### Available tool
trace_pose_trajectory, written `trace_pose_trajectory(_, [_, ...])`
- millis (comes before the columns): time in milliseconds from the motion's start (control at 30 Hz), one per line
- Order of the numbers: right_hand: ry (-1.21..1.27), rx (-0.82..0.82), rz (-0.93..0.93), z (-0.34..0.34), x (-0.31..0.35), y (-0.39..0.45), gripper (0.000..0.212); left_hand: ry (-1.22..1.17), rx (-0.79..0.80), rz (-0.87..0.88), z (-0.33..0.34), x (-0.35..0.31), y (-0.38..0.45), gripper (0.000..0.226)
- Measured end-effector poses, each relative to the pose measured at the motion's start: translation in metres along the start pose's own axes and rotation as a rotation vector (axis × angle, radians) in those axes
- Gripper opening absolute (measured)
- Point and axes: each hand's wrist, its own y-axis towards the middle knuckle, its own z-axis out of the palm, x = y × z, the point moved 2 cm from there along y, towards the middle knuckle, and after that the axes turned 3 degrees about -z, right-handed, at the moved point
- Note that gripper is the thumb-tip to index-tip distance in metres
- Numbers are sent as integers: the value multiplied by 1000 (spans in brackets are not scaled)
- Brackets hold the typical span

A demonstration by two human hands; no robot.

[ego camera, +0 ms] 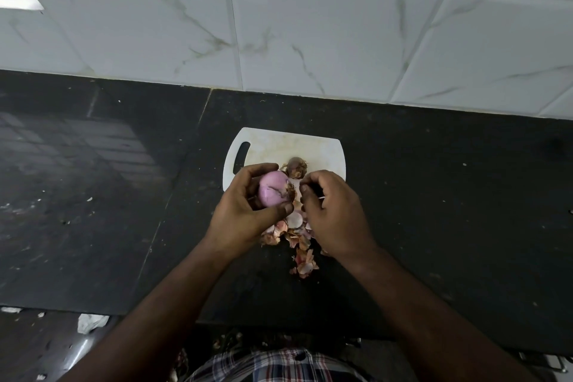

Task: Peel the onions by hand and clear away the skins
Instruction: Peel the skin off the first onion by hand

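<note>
- Two hands are meeting at the middle of the frame: the left hand (245, 208) is cupping a mostly peeled pink onion (274, 188), fingers curling over its top and thumb bracing underneath, probably so the bulb stays steady while the last skin comes off.
- The right hand (328, 211) is sitting just beside the onion's root end, fingers curled and tips bunched as if pinching a scrap of skin; what it has hold of is too small to tell.
- A second onion (296, 165), skin on, is lying just above the hands on the white cutting board (291, 143), likely waiting its turn.
- Loose onion skins (299, 242) are piling under the hands and trailing toward the lower middle, off the board and onto the black countertop (434, 195), so clearing looks not yet begun.
</note>
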Motion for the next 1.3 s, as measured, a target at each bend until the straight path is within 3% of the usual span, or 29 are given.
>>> trace_pose_trajectory(100, [182, 48, 116, -11, -8, 1, 23, -87, 53, -53, -3, 1, -2, 66])
trace_pose_trajectory(233, [304, 217, 62, -18, 0, 4, 41, -236, 108, -143, -3, 4, -4, 63])
trace_pose_trajectory(300, [269, 216, 34, -16, 5, 5, 45, -300, 123, -169, -2, 5, -4, 67])
trace_pose_trajectory(433, [134, 164, -35, -16, 8, 6, 38, -406, 133, -222, 1, 5, -6, 90])
trace_pose_trajectory(667, [41, 183, -100, -22, 9, 8, 29, -548, 166, -285, 0, 2, -11, 81])
trace_pose_trajectory(967, [-55, 110, -133, -19, 17, -1, 13, -602, 157, -317, 3, 4, -14, 96])
trace_pose_trajectory(1167, [94, 117, 147, -12, 10, 0, 10, -586, 176, -367, 3, 10, -15, 89])
trace_pose_trajectory(1300, [142, 174, 180, -12, 9, 2, 12, -591, 183, -396, 3, 11, -15, 56])
